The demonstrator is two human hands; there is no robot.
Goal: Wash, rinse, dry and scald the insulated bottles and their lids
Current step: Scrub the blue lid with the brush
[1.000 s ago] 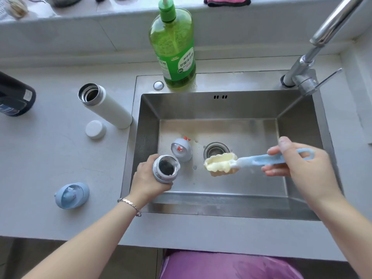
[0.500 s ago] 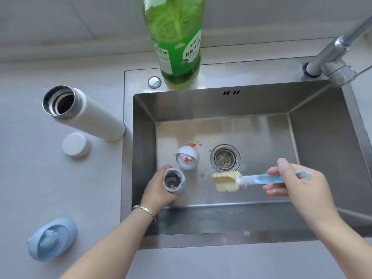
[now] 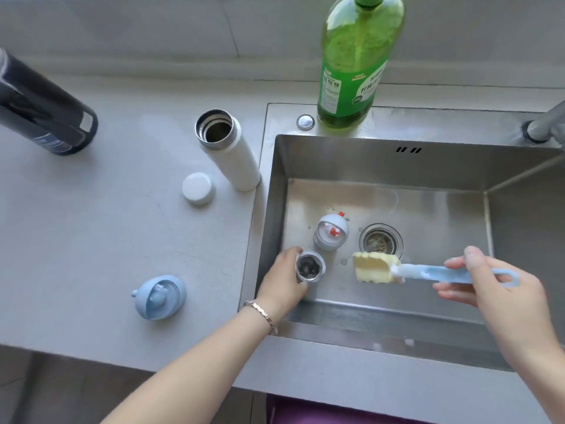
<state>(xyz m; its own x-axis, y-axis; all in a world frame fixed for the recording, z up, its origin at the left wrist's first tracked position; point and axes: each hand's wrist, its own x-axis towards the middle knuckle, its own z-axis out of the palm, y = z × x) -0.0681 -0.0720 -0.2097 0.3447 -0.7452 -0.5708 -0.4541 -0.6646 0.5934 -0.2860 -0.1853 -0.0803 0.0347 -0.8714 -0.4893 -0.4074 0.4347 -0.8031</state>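
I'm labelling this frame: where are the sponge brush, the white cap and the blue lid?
sponge brush [image 3: 374, 268]: head view, on its yellow sponge head.
white cap [image 3: 198, 188]: head view, on its flat top.
blue lid [image 3: 160, 296]: head view, on its domed top.

Head view: we look steeply down from close above the sink [image 3: 276, 209] and the bench [image 3: 91, 240].
Facing: forward, sink right, bench left.

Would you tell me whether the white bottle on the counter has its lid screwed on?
No, the white bottle shows an open mouth, and a white lid lies beside it on the counter.
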